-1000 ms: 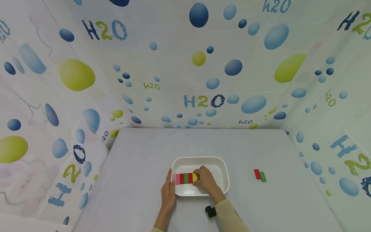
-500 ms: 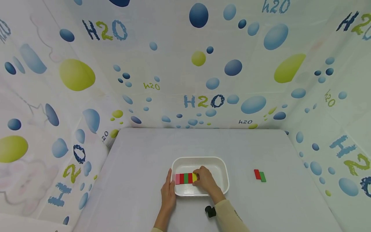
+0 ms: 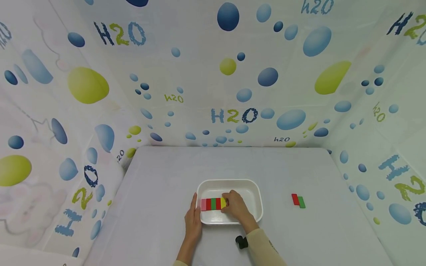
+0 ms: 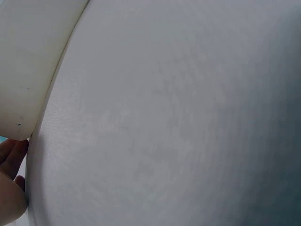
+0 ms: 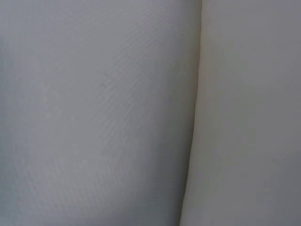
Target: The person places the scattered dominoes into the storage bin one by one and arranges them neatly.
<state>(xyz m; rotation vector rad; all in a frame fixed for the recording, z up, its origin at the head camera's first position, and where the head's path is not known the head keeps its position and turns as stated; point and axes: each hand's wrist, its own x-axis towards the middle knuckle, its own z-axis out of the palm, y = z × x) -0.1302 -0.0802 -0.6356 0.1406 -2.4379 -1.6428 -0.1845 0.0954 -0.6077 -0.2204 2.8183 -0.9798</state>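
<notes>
In the head view a white tray (image 3: 249, 218) stands on the table. Inside, toward its left, lies a row of flat coloured blocks: a pink block (image 3: 203, 204), red blocks (image 3: 208, 204) on either side of a green block (image 3: 213, 204), and a yellow block (image 3: 223, 203) at the right end. My right hand (image 3: 237, 207) reaches over the tray's front rim and pinches the yellow block, partly covering it. My left hand (image 3: 193, 221) rests along the tray's left side with fingers straight. The left wrist view catches part of that hand (image 4: 11, 165) beside the tray wall (image 4: 37, 56).
A red block (image 3: 295, 199) and a green block (image 3: 301, 202) lie side by side on the white table (image 3: 159, 184), right of the tray. A small black object (image 3: 241, 242) is beside my right sleeve (image 3: 264, 247). Patterned white sheets (image 3: 199, 66) enclose the table.
</notes>
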